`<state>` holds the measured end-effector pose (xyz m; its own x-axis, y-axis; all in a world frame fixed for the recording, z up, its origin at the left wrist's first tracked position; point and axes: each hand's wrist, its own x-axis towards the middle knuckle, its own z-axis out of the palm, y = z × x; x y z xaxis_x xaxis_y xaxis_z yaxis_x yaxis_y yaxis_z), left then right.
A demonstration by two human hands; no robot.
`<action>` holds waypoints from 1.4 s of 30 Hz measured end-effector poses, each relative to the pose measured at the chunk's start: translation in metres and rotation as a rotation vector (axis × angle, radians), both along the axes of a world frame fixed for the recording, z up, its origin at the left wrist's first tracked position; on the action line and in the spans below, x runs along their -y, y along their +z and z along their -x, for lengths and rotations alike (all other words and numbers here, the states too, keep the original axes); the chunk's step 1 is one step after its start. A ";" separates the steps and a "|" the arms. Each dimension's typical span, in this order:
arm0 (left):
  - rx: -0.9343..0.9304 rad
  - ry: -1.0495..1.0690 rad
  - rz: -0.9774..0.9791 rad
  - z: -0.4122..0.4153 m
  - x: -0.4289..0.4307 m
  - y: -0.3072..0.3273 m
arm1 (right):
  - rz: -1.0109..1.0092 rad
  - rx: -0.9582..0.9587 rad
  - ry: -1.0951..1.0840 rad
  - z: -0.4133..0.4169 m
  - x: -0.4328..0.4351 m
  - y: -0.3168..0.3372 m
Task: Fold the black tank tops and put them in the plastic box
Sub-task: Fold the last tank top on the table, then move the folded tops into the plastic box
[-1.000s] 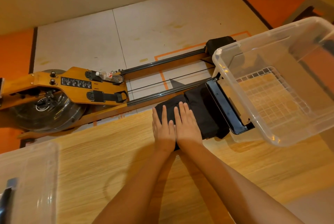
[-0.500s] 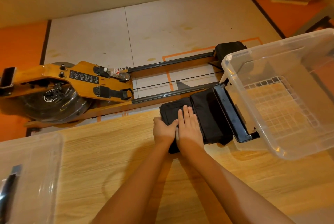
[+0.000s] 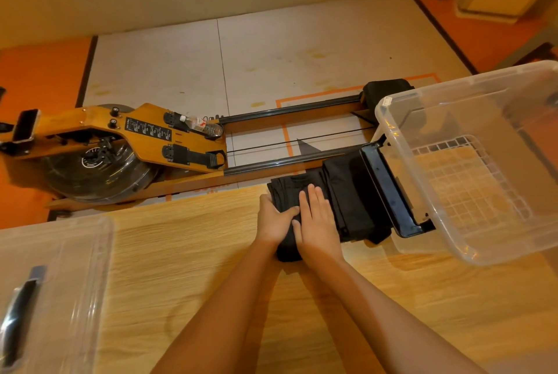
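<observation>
So the black tank top [image 3: 287,192] is sitting at the far edge of the counter [image 3: 181,268], a bit right of the middle. It's folded down into a narrow, thick bundle running from the far edge back toward the person. It's plain matte black, and you can see a few layered fold lines on its left side.

The left hand [image 3: 273,219] is on the bundle's left edge with its fingers curled around the fabric, gripping it. The right hand [image 3: 317,222] lies flat on top just beside it, fingers straight and together, pressing down.

Touching the bundle on its right is more folded black fabric [image 3: 350,192]. Honestly I can't tell if that's a second top or part of the same one.

Right after that comes a black plastic bar [image 3: 389,195], up against the left wall of the clear plastic box [image 3: 395,144]. The box takes up the far right corner of the counter, and I can't see any fabric inside it, only the grid pattern on its bottom.

A clear lid [image 3: 69,283] sits at the near left corner. On the floor past the far edge there's a wooden rowing machine [image 3: 105,144] with a water bottle [image 3: 200,125] lying on it.
</observation>
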<state>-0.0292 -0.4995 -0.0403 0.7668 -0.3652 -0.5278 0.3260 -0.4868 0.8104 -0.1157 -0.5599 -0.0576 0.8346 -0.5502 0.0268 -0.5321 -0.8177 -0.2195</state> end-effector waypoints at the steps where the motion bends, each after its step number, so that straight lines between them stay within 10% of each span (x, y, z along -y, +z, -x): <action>1: -0.018 0.016 0.010 0.000 -0.006 0.000 | -0.004 -0.003 0.008 0.000 -0.004 0.001; 14: -0.205 0.217 0.198 -0.002 -0.100 0.007 | -0.274 0.052 0.107 0.003 -0.085 0.005; 18: -0.164 0.208 0.251 0.000 -0.114 0.013 | -0.590 0.242 -0.046 0.015 -0.087 0.023; 22: -0.135 0.140 0.307 0.005 -0.120 0.032 | -1.378 0.368 -0.409 0.025 -0.078 0.058; 26: -0.114 0.053 0.342 0.012 -0.122 0.056 | -1.753 0.297 -0.250 0.046 -0.061 0.074; 42: 0.157 0.115 0.435 0.024 -0.073 0.155 | -1.677 0.275 -0.001 0.068 -0.016 0.147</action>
<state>-0.0534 -0.4262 0.1151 0.8733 -0.4350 -0.2194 0.2150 -0.0599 0.9748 -0.1840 -0.5442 0.0889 0.9042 -0.1228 -0.4090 -0.3345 0.3917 -0.8571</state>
